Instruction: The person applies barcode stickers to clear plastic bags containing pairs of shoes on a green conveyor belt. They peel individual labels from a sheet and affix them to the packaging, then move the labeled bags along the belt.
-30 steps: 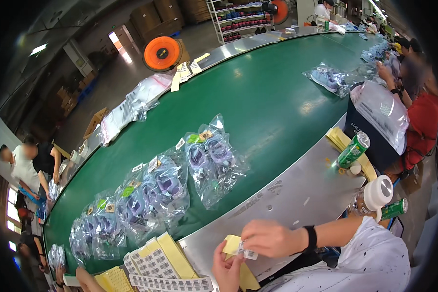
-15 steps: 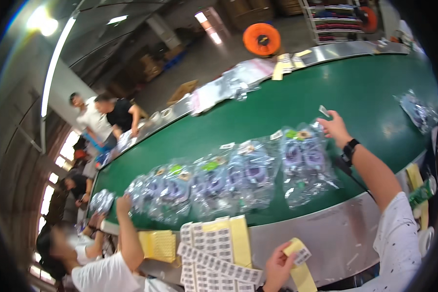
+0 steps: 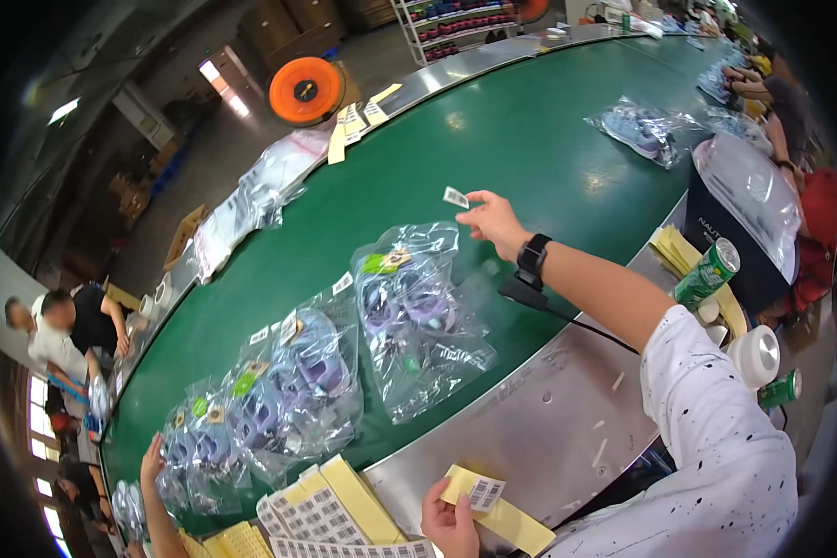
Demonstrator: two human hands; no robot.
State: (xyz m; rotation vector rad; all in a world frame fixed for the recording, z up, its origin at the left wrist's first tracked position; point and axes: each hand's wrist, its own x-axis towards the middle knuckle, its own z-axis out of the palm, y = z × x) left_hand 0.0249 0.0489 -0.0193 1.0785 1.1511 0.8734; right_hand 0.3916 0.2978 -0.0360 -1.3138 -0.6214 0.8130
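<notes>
Between the thumb and finger of my right hand is a small white barcode label, held above the green conveyor belt. Just below and left of that hand lies a clear bag of light blue and lilac shoes, a green tag at its top. My left hand, at the lower edge, grips a yellow backing strip with white barcode labels on its upper end. More bagged shoes lie in a row to the left, some with a white label at the bag's top edge.
Sheets of barcode labels lie on the metal ledge left of my left hand. A co-worker's arm reaches in at the left. On the right are a green can, a dark box and another bagged shoe. Plastic bags line the far edge.
My view has swung to the right, so the bagged shoes appear farther left and more of the right side shows. Both hands keep their hold on the label and the strip.
</notes>
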